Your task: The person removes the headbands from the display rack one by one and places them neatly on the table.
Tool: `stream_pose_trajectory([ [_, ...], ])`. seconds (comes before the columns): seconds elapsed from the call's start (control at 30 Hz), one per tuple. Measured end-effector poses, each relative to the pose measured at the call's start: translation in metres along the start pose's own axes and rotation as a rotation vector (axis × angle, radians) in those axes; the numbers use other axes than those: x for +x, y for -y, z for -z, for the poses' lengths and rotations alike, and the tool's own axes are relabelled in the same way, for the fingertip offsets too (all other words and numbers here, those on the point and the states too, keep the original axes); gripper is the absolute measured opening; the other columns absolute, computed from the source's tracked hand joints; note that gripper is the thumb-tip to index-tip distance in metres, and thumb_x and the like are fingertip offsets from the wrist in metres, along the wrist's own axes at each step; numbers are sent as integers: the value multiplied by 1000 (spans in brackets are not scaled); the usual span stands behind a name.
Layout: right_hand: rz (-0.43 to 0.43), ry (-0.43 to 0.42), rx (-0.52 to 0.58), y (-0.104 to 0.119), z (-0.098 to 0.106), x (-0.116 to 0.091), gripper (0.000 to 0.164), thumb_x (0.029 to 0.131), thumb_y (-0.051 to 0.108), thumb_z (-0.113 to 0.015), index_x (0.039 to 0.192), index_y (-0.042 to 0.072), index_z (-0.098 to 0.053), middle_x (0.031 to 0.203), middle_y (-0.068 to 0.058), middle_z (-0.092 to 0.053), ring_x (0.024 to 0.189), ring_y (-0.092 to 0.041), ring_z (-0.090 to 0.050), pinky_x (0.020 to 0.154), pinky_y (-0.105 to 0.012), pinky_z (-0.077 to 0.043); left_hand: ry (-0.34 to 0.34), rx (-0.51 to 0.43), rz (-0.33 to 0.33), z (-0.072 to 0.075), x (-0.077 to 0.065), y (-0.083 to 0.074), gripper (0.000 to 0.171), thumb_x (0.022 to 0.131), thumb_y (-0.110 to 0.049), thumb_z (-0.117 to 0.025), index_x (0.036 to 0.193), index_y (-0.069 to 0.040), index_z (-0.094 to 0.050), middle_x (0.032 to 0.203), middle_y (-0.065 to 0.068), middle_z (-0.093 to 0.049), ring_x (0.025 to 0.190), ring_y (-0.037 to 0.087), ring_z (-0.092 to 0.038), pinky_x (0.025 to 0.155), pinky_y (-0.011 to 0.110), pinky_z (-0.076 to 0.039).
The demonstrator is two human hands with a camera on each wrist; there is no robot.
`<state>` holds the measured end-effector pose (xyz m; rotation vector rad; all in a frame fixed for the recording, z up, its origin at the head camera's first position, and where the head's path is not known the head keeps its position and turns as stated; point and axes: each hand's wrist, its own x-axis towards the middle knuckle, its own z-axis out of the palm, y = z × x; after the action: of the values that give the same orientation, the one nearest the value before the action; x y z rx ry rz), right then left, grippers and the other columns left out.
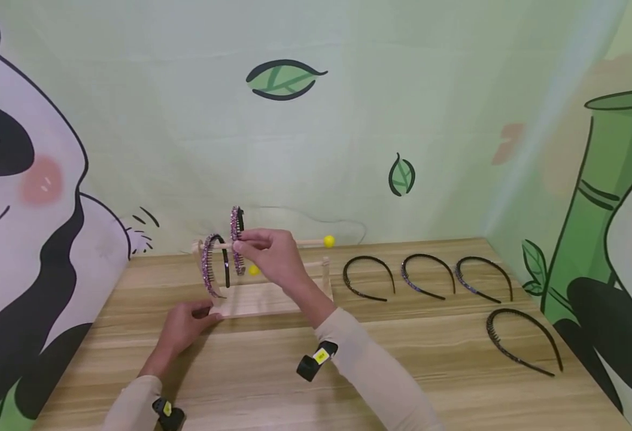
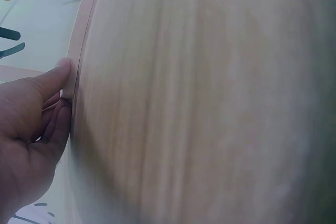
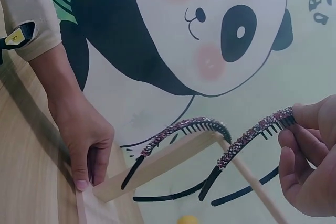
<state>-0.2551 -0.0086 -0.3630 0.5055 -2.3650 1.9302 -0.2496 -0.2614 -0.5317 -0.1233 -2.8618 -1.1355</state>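
My right hand (image 1: 278, 257) pinches a headband (image 1: 234, 222) with pinkish glitter stones and black comb teeth. In the head view, this headband overlaps the upper rod of a wooden rack (image 1: 273, 301). A second glittery headband (image 1: 206, 266) hangs on that rod, farther left, near the upright post (image 3: 157, 166). My left hand (image 1: 184, 323) holds the near left corner of the rack's base; the left wrist view shows its thumb (image 2: 55, 77) and fingers at the board's edge. The upper rod ends in a yellow ball (image 1: 329, 241), and another yellow ball (image 1: 254, 270) sits lower, beside the held headband.
Several dark headbands lie on the wooden table (image 1: 402, 353) right of the rack: one headband (image 1: 370, 258) close to it, two farther along the back, and one headband (image 1: 526, 312) nearer the right edge. A panda-printed cloth (image 1: 187, 120) stands behind the table.
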Motion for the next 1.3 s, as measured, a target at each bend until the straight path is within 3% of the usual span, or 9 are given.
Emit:
stream_pose_trajectory([
  [0.2,49,-2,26,0,12,-1,26,95,24,-76,114,8,-77,104,-3,-79,97,-11,-72,80,-26,-59,0,4,7,-1,0,-1,48,93,-26,-78,126,7,-67,124,25,-70,115,38,-67,97,54,-53],
  [0.53,39,-10,65,-3,29,-2,26,96,23,-75,115,6,-76,103,-7,-79,97,-16,-72,84,-30,-60,1,18,10,0,0,-1,49,93,-27,-78,126,6,-67,125,24,-69,117,39,-66,98,54,-52],
  [1.3,75,-97,-32,-14,80,-15,28,95,26,-75,116,7,-76,104,-5,-79,98,-19,-70,79,-31,-58,7,26,-8,-1,-1,1,50,93,-28,-78,127,7,-67,125,25,-69,117,39,-66,98,55,-52],
])
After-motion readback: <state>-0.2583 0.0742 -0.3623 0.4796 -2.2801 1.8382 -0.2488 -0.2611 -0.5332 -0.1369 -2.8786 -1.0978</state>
